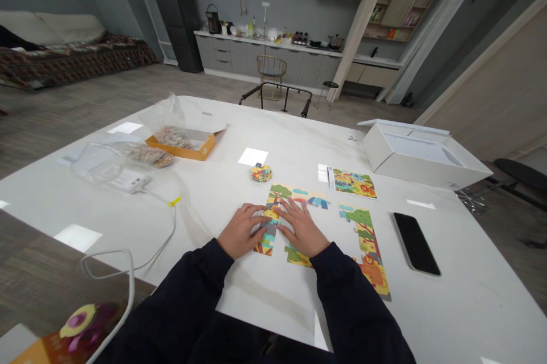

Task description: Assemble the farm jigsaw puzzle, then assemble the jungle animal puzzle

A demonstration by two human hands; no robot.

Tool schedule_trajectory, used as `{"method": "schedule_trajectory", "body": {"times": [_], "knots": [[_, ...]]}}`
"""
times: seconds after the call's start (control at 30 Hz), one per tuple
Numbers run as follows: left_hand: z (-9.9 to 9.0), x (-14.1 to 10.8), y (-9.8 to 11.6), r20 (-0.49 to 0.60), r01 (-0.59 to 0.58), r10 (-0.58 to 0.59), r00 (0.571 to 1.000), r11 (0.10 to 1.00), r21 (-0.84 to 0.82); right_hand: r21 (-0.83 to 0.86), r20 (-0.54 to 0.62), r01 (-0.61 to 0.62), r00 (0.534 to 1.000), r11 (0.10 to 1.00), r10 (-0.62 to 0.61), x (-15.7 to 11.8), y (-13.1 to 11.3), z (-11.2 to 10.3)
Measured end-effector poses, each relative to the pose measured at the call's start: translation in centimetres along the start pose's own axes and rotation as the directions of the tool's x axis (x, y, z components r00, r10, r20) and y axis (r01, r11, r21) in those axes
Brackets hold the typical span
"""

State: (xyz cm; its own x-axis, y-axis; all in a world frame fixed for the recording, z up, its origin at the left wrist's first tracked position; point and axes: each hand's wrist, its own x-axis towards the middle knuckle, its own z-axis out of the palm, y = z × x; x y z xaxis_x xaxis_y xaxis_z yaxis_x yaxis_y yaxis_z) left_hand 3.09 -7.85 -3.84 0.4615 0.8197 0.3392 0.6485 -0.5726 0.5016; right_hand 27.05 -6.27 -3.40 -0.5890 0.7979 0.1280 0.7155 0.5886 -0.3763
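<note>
A partly assembled jigsaw puzzle (366, 227) with animals and trees lies on the white table. My left hand (243, 230) rests at the puzzle's left strip, fingers stretched out and the fingertips touching the pieces. Over the same strip, my right hand (302, 229) lies flat with spread fingers, covering part of it. Below its wrist, a green and yellow puzzle section (298, 257) is partly hidden. A small pile of loose puzzle pieces (260, 173) sits beyond my hands. The reference picture card (354, 183) lies at the far right of the puzzle.
Bags of puzzle pieces (147, 154) and an orange box (200, 150) are at the back left. A white cable (173, 221) runs from a white charger (130, 180). To the right are a phone (415, 243) and an open white box (423, 153).
</note>
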Motion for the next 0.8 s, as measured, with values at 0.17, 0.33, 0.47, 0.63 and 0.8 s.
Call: {"method": "schedule_trajectory", "body": {"times": [0.17,0.33,0.47,0.63,0.8], "knots": [[0.0,0.0,0.0,0.001,0.012,-0.012,1.000,1.000,-0.006,0.002,0.014,-0.005,1.000,1.000,0.005,0.0,0.0,-0.1],[-0.2,0.0,0.0,0.024,0.016,-0.015,1.000,0.999,-0.039,-0.001,0.003,0.009,1.000,1.000,-0.009,-0.1,0.2,0.0],[-0.2,0.1,0.1,0.028,0.035,-0.034,0.999,0.998,-0.042,0.015,0.003,0.014,1.000,1.000,-0.014,-0.1,0.1,0.2],[-0.1,0.1,0.0,0.026,0.028,-0.027,0.999,0.999,-0.037,-0.012,-0.132,-0.103,0.986,0.995,0.100,-0.8,1.5,-0.8],[0.0,0.0,-0.3,0.035,0.016,-0.015,0.999,0.999,-0.034,-0.023,-0.331,-0.430,0.855,0.903,0.399,-3.1,5.2,-3.1]]}}
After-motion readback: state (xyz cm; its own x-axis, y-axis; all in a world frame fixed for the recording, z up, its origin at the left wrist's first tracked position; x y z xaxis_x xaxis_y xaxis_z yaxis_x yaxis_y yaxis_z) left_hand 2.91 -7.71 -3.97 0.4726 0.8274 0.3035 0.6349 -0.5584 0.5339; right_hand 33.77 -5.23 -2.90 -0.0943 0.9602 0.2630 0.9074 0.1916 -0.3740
